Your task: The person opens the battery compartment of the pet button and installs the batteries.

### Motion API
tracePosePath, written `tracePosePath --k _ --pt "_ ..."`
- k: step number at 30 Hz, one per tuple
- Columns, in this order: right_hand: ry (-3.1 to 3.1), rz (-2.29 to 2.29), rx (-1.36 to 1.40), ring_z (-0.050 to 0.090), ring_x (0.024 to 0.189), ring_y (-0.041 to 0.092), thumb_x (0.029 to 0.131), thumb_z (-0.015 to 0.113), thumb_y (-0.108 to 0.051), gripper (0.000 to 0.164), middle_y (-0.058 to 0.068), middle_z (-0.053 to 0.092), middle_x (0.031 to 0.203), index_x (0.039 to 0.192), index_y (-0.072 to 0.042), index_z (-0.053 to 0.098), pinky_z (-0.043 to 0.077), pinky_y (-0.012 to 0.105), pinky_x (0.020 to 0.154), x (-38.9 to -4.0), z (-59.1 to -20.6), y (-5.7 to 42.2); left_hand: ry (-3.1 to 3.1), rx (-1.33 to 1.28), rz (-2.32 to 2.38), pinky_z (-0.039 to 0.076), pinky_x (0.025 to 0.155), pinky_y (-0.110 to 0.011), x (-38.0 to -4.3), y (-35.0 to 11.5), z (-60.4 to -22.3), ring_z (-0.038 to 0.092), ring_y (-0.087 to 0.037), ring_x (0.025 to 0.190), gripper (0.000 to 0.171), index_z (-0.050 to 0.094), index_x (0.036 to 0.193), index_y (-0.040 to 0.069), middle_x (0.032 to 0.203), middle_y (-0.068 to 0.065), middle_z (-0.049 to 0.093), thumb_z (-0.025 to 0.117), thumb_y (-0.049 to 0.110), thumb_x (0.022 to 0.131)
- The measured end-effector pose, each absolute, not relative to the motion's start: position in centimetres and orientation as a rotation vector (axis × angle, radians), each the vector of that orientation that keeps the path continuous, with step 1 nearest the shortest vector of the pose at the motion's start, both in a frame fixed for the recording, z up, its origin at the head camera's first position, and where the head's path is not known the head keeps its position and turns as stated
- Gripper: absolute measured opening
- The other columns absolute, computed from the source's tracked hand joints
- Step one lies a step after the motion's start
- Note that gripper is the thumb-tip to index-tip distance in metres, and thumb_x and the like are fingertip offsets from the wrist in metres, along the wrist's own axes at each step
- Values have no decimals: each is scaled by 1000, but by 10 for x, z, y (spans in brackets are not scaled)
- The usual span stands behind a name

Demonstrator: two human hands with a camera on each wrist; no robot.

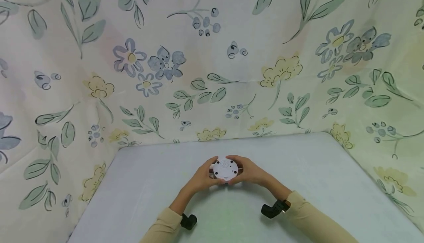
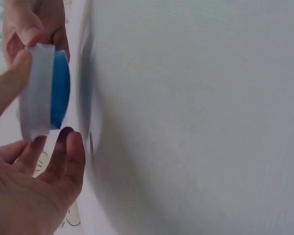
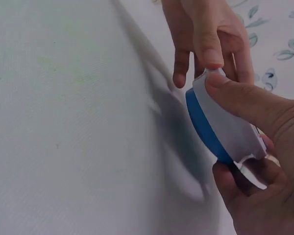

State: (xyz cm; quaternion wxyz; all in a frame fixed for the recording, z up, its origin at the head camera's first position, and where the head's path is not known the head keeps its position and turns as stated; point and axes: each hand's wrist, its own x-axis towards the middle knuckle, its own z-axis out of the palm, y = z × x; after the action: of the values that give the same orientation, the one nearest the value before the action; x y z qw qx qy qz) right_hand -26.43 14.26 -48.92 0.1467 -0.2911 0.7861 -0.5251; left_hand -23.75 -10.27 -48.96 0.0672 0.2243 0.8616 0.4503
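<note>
A small round white device [image 1: 225,169] with dark screw holes and a patch of tiny perforations on its upward face is held between both hands over the table. Its underside is a blue disc [image 2: 61,90], seen edge-on in both wrist views. My left hand [image 1: 205,175] grips the left rim, thumb on the near edge and fingers round the far side. The right hand [image 1: 250,171] holds the opposite rim the same way. A thin white tab [image 3: 252,175] juts from its side by the right fingers. The thumbs nearly meet at the near edge.
The pale table [image 1: 149,184] spreads around the hands, with a shadow of hands and device on it. Floral cloth [image 1: 212,59] hangs behind and along both sides. Black wrist cameras [image 1: 275,209] sit on both wrists, at the beige sleeves [image 1: 308,213].
</note>
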Motion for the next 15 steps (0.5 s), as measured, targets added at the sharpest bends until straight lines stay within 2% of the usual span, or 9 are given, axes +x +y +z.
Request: tracePosePath --k 6,15 --pt "2288 -1488 -851 53 119 28 78 91 -19 89 12 51 143 151 -3 43 49 33 94 -260 -482 147 2527 717 1483 55 87 -41 -236 -102 -491 58 -35 118 90 38 154 4 151 -18 42 89 15 81" --pt "2383 -1437 -887 51 122 33 78 91 -21 90 15 48 144 150 1 42 48 47 98 -257 -477 145 2496 678 1628 56 86 -41 -234 -98 -486 62 -32 114 86 43 151 4 147 -16 48 90 12 79"
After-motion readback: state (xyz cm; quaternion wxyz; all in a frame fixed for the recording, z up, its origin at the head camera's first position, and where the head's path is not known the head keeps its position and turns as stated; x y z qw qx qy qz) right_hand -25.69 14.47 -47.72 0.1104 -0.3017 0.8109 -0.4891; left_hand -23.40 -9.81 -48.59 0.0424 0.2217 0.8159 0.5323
